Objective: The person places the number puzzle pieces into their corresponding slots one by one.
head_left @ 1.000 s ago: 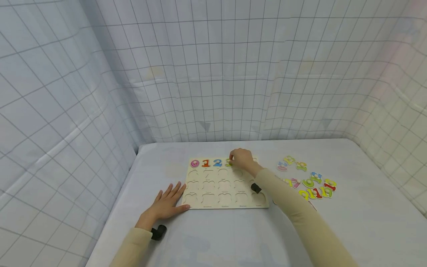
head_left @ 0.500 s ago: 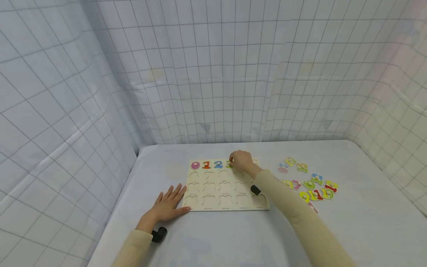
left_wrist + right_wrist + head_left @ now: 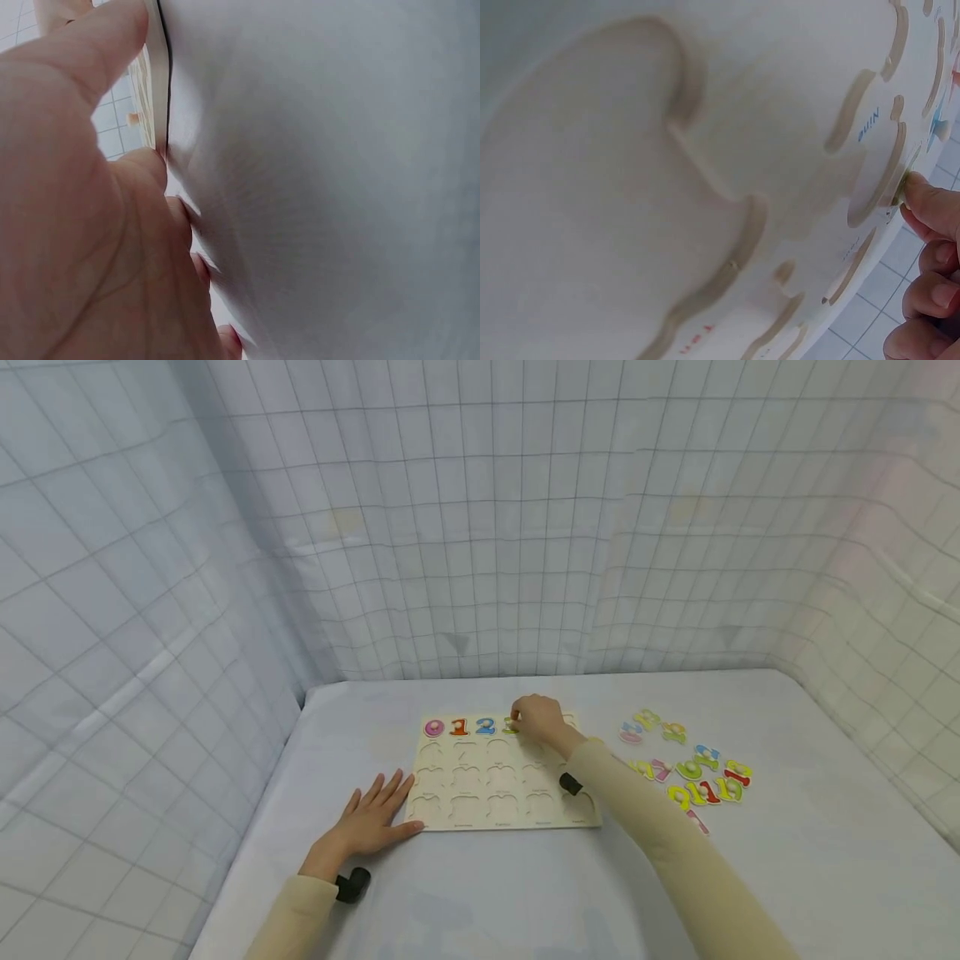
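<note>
A cream number puzzle board (image 3: pixel 442 763) with rows of shaped recesses lies on the table. In its top row sit a pink 0 (image 3: pixel 434 728), an orange-red 1 (image 3: pixel 459 727) and a blue 2 (image 3: pixel 486 726), each with a small knob. My right hand (image 3: pixel 542 718) pinches a green number piece (image 3: pixel 510 726) beside the 2, thumb and forefinger at the board in the right wrist view. The hand covers part of that piece, which looks like a 3. My left hand (image 3: pixel 367 822) lies spread on the table, its thumb (image 3: pixel 97 45) against the board's lower left corner.
Right of the board, loose number pieces are scattered, among them a green piece (image 3: pixel 688 769), a blue one (image 3: pixel 707 756) and a pink one (image 3: pixel 697 822). White gridded cloth (image 3: pixel 525 527) hangs behind the table and along both sides.
The head view shifts slightly. Both hands keep almost the same place, the right one still at the green piece and the left at the board's corner.
</note>
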The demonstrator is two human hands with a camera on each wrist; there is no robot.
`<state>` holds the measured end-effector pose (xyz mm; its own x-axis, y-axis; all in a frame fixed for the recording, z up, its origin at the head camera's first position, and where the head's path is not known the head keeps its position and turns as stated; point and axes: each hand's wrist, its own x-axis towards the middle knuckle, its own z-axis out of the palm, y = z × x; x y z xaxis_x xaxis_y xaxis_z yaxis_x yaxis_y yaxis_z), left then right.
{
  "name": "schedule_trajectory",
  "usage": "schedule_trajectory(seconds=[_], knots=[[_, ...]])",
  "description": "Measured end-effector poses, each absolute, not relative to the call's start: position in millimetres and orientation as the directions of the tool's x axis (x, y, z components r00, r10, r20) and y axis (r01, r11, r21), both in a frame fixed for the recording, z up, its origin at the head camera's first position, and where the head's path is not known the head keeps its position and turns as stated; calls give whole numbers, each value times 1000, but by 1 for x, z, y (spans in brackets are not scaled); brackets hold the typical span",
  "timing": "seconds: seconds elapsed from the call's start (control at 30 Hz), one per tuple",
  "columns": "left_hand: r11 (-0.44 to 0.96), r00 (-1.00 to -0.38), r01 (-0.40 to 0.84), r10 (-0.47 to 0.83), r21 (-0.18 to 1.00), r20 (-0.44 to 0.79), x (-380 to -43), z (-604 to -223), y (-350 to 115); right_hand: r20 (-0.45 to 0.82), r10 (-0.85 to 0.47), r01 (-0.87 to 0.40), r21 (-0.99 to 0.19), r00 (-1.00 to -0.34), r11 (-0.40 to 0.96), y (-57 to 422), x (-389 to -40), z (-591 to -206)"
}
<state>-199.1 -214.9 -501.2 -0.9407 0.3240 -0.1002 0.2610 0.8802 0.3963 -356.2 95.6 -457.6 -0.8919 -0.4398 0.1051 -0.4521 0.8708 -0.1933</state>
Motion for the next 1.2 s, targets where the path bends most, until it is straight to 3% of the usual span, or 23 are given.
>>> schedule_trajectory(seconds=[0.5, 0.7, 0.93, 1.2], knots=[[876, -937, 277, 337, 394, -90, -199, -504, -220, 51, -413, -413, -220, -909, 884, 98, -349, -455], [876, -941, 272, 329, 399, -79, -199, -506, -222, 123, -409, -427, -237, -904, 873, 109, -348, -453], [871, -941, 272, 330, 409, -77, -201, -503, -222, 156, -401, -428, -239, -903, 871, 143, -346, -442], [874, -941, 271, 328, 402, -79, -201, -504, -222, 169, -320, -359, -326, -932, 874, 204, -341, -432]])
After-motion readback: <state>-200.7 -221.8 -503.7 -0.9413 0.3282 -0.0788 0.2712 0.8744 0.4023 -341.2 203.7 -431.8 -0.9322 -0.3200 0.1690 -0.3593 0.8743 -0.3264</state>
